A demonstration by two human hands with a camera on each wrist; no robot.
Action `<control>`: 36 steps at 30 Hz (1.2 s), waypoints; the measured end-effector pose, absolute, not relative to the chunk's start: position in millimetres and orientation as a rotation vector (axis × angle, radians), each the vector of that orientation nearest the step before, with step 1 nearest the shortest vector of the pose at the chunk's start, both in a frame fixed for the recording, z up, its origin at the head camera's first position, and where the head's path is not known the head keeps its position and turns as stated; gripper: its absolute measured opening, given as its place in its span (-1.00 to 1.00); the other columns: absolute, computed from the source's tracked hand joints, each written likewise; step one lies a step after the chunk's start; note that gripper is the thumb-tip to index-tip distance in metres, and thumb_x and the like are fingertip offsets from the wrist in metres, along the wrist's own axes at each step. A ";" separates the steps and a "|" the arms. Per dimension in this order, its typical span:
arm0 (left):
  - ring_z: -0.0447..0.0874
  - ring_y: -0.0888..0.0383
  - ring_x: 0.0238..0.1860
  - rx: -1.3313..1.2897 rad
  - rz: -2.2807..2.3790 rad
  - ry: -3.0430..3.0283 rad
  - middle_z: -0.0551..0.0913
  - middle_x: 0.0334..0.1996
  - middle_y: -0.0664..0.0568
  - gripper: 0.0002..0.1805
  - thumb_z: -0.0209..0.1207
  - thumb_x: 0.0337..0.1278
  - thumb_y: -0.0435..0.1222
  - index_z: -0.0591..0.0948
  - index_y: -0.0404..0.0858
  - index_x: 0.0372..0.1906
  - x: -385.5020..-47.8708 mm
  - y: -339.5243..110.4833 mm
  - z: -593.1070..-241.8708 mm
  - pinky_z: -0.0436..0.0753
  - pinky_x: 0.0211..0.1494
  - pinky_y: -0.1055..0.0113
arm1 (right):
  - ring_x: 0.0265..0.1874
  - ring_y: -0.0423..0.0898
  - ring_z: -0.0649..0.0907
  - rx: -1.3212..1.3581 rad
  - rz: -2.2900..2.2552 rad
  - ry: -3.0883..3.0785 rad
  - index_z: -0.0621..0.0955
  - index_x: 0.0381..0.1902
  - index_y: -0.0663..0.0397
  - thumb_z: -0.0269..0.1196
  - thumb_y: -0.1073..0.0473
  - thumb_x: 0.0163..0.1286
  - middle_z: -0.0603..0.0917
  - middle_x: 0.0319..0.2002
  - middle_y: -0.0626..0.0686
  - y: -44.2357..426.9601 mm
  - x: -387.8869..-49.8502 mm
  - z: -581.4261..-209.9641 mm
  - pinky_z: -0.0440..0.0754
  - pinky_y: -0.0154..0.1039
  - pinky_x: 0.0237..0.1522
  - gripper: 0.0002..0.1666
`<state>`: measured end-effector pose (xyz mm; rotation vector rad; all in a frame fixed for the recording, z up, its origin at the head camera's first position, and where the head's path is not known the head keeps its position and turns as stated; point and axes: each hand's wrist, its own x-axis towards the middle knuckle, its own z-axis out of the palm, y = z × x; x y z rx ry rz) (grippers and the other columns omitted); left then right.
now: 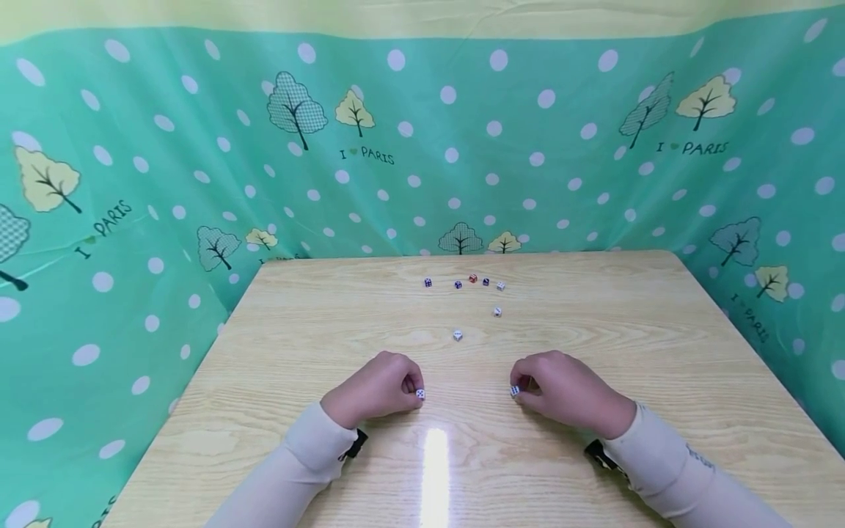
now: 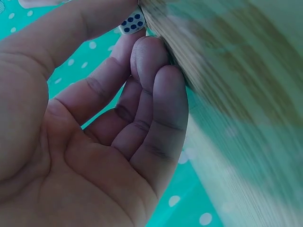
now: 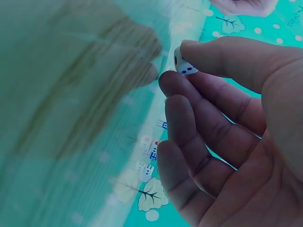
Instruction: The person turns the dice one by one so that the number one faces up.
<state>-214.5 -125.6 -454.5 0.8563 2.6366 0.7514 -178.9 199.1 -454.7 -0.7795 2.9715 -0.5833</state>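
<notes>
My left hand (image 1: 383, 386) pinches a white die (image 1: 420, 394) between thumb and forefinger, low at the tabletop. In the left wrist view that die (image 2: 132, 22) shows dark blue pips, and the other fingers curl beside it against the table. Across from it, my right hand (image 1: 561, 389) pinches a second white die (image 1: 515, 391). The right wrist view shows this die (image 3: 185, 62) between the thumb tip and forefinger, partly covered by them. Between and beyond the hands lie two white dice: a nearer die (image 1: 458, 335) and a farther die (image 1: 498, 312).
Near the table's back edge, several dice form a loose row: dark blue dice (image 1: 428, 282), a red die (image 1: 473, 279) and a white die (image 1: 501, 286). The wooden table (image 1: 297, 330) is bordered by a green dotted curtain (image 1: 370, 183) at the back and sides.
</notes>
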 end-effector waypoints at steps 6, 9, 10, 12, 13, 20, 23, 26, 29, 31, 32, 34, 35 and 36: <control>0.54 0.34 -0.47 0.822 0.769 2.607 0.63 -0.53 0.23 -0.83 0.45 0.11 -0.33 0.67 -0.07 -0.47 -214.9 -126.8 -456.7 0.59 -0.32 0.42 | -0.42 -0.38 0.57 -0.815 -0.694 2.926 0.70 -0.36 -0.23 0.51 0.17 0.22 0.63 -0.41 -0.33 200.4 -179.5 -456.0 0.59 -0.39 -0.33 -0.82; 0.54 0.32 -0.46 0.811 0.781 2.580 0.63 -0.51 0.21 -0.86 0.43 0.12 -0.34 0.67 -0.12 -0.43 -215.8 -127.2 -457.9 0.58 -0.32 0.42 | -0.40 -0.34 0.58 -0.817 -0.752 2.887 0.70 -0.34 -0.23 0.53 0.17 0.22 0.63 -0.39 -0.31 201.9 -180.5 -457.1 0.59 -0.38 -0.32 -0.81; 0.54 0.32 -0.46 0.807 0.785 2.571 0.63 -0.50 0.20 -0.87 0.42 0.13 -0.35 0.67 -0.13 -0.41 -216.3 -127.3 -458.3 0.58 -0.32 0.41 | -0.40 -0.34 0.57 -0.811 -0.761 2.879 0.70 -0.33 -0.24 0.53 0.17 0.22 0.62 -0.39 -0.31 202.6 -181.0 -457.7 0.59 -0.38 -0.32 -0.81; 0.54 0.31 -0.45 0.799 0.798 2.551 0.63 -0.49 0.19 -0.89 0.41 0.13 -0.35 0.67 -0.16 -0.38 -216.9 -127.3 -458.9 0.58 -0.32 0.41 | -0.40 -0.35 0.57 -0.799 -0.778 2.866 0.70 -0.33 -0.25 0.53 0.17 0.23 0.62 -0.38 -0.31 203.8 -182.2 -459.1 0.59 -0.38 -0.32 -0.80; 0.54 0.31 -0.45 0.798 0.801 2.545 0.63 -0.48 0.18 -0.90 0.40 0.13 -0.35 0.67 -0.17 -0.37 -217.3 -127.2 -459.2 0.58 -0.32 0.41 | -0.40 -0.35 0.56 -0.792 -0.779 2.862 0.70 -0.33 -0.25 0.53 0.17 0.23 0.61 -0.38 -0.31 204.4 -182.7 -459.9 0.59 -0.38 -0.31 -0.80; 0.53 0.31 -0.45 0.793 0.797 2.538 0.63 -0.49 0.18 -0.92 0.38 0.13 -0.34 0.67 -0.18 -0.37 -218.4 -127.3 -461.1 0.58 -0.32 0.41 | -0.41 -0.33 0.55 -0.774 -0.750 2.864 0.68 -0.34 -0.26 0.54 0.16 0.22 0.58 -0.40 -0.32 207.3 -184.1 -463.6 0.58 -0.38 -0.32 -0.79; 0.53 0.31 -0.45 0.795 0.798 2.540 0.63 -0.49 0.19 -0.91 0.38 0.14 -0.34 0.66 -0.16 -0.38 -218.3 -127.6 -462.1 0.58 -0.33 0.41 | -0.41 -0.30 0.55 -0.769 -0.741 2.861 0.67 -0.35 -0.25 0.54 0.16 0.22 0.57 -0.41 -0.31 207.3 -184.1 -463.9 0.57 -0.38 -0.33 -0.78; 0.53 0.31 -0.45 0.793 0.800 2.540 0.62 -0.49 0.18 -0.89 0.39 0.15 -0.33 0.66 -0.15 -0.38 -218.1 -127.9 -462.5 0.57 -0.33 0.41 | -0.41 -0.28 0.56 -0.760 -0.736 2.857 0.67 -0.36 -0.25 0.54 0.16 0.22 0.57 -0.42 -0.31 206.8 -183.8 -464.1 0.56 -0.38 -0.33 -0.78; 0.53 0.31 -0.46 0.793 0.800 2.540 0.63 -0.49 0.18 -0.89 0.39 0.17 -0.33 0.66 -0.14 -0.38 -217.7 -127.9 -462.1 0.57 -0.33 0.41 | -0.41 -0.28 0.56 -0.755 -0.734 2.855 0.66 -0.36 -0.25 0.53 0.16 0.22 0.56 -0.42 -0.30 206.5 -183.8 -464.4 0.56 -0.38 -0.33 -0.77; 0.54 0.31 -0.45 0.796 0.801 2.540 0.63 -0.48 0.18 -0.89 0.39 0.17 -0.33 0.66 -0.15 -0.38 -217.1 -127.8 -461.7 0.58 -0.33 0.41 | -0.42 -0.28 0.55 -0.756 -0.729 2.858 0.66 -0.36 -0.25 0.53 0.16 0.22 0.56 -0.42 -0.31 206.2 -183.9 -464.6 0.55 -0.38 -0.34 -0.77; 0.54 0.31 -0.45 0.797 0.800 2.542 0.63 -0.48 0.18 -0.90 0.38 0.17 -0.33 0.66 -0.15 -0.37 -217.0 -127.9 -461.5 0.58 -0.33 0.41 | -0.42 -0.28 0.56 -0.759 -0.726 2.860 0.66 -0.36 -0.25 0.53 0.16 0.22 0.56 -0.43 -0.31 206.0 -184.0 -464.6 0.55 -0.38 -0.34 -0.78; 0.55 0.31 -0.45 0.797 0.795 2.548 0.63 -0.48 0.19 -0.90 0.38 0.18 -0.33 0.66 -0.15 -0.37 -216.9 -128.1 -461.3 0.59 -0.32 0.41 | -0.42 -0.28 0.55 -0.768 -0.713 2.867 0.66 -0.35 -0.25 0.53 0.15 0.22 0.56 -0.43 -0.31 205.3 -184.0 -464.5 0.55 -0.38 -0.34 -0.78; 0.56 0.31 -0.44 0.796 0.796 2.550 0.63 -0.48 0.18 -0.90 0.38 0.18 -0.33 0.65 -0.15 -0.37 -216.8 -128.3 -461.1 0.59 -0.32 0.41 | -0.42 -0.28 0.55 -0.770 -0.706 2.871 0.66 -0.35 -0.25 0.53 0.15 0.22 0.56 -0.43 -0.31 205.0 -183.9 -464.2 0.55 -0.38 -0.34 -0.78; 0.56 0.31 -0.44 0.795 0.797 2.551 0.63 -0.47 0.18 -0.90 0.38 0.18 -0.33 0.65 -0.15 -0.37 -216.6 -128.4 -461.0 0.59 -0.32 0.40 | -0.42 -0.28 0.55 -0.770 -0.694 2.877 0.67 -0.35 -0.25 0.53 0.14 0.22 0.56 -0.43 -0.30 204.6 -183.8 -464.0 0.54 -0.38 -0.34 -0.79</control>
